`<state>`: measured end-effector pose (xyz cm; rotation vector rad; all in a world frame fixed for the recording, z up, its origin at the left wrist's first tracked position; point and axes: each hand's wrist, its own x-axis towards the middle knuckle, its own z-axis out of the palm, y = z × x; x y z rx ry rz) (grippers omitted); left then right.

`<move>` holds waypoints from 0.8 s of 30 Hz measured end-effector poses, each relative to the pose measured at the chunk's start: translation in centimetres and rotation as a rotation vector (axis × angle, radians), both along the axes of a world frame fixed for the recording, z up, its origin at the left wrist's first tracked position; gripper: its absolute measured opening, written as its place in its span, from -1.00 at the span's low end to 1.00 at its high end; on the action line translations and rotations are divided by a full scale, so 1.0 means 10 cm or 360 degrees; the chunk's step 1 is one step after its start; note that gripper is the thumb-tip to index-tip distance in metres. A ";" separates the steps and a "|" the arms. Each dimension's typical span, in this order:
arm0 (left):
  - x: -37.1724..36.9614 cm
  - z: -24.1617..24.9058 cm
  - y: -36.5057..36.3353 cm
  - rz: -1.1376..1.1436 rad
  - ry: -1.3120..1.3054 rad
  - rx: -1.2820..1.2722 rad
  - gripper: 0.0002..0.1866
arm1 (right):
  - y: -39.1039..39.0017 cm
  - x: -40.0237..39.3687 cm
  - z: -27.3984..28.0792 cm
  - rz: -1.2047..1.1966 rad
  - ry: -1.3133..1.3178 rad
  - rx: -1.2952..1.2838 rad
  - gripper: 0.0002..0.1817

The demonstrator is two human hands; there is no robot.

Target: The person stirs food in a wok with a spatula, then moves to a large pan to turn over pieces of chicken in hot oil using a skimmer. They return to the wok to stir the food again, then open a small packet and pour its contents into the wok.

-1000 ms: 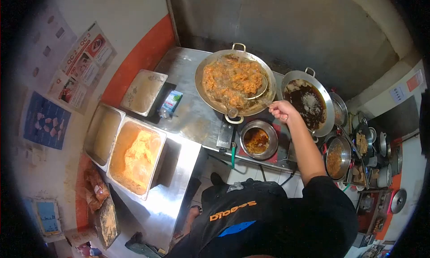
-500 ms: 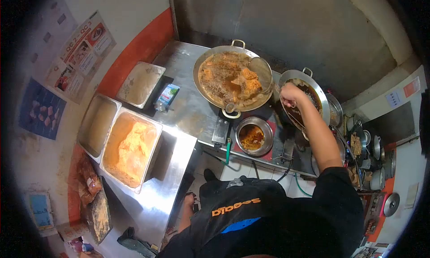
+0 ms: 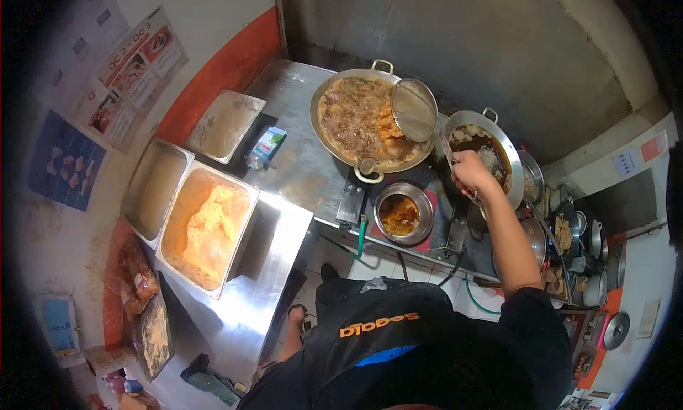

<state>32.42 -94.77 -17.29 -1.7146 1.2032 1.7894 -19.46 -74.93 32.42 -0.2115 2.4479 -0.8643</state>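
My right hand (image 3: pixel 471 172) is closed round the handle of a round wire strainer (image 3: pixel 414 110). The strainer's mesh is over the right side of a large wok (image 3: pixel 345 118) of bubbling oil, beside orange fried pieces (image 3: pixel 388 125). My hand is over the left edge of a second wok (image 3: pixel 514 150) with dark oil and pale bits. Low at my left side hangs my left hand (image 3: pixel 297 315), near the steel table's edge; its fingers are too small to make out clearly.
A steel bowl (image 3: pixel 403 214) with oily residue sits before the woks. On the left are a deep tray of orange flour (image 3: pixel 238 232), two other trays and a blue-white packet (image 3: pixel 267 145). Pots and a rack (image 3: pixel 563 232) stand right.
The strainer has turned and lifted, and the fried pieces that lay in it are now lower beside it in the oil. My right hand has moved slightly down.
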 end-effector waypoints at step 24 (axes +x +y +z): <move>0.28 -0.34 -0.13 -0.0085 0.0113 0.0186 -0.61 | -0.21 0.66 -0.44 -0.0150 0.0028 -0.0320 -0.73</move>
